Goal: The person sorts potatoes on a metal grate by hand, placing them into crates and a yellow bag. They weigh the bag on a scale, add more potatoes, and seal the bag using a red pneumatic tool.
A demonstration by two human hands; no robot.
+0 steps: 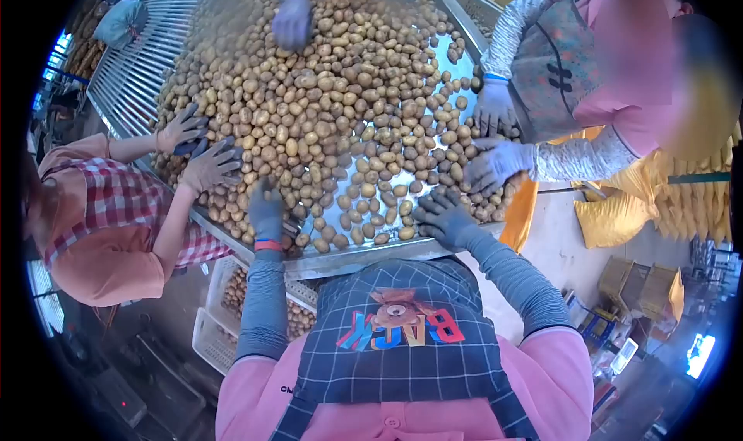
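Observation:
A large heap of potatoes [302,108] covers the metal sorting table [348,259]. My left hand [266,209], in a dark grey glove, lies against potatoes at the table's near left edge; its fingers point away from me and I cannot make out a hold. My right hand [446,218], gloved the same way, rests palm down with spread fingers on potatoes near the front edge. Between my hands, loose potatoes sit on the shiny metal surface.
Co-workers' gloved hands touch the heap at the left [209,166], right [499,165] and far side [292,17]. White crates [213,348] with potatoes stand below the table. A yellow sack [615,218] lies at the right.

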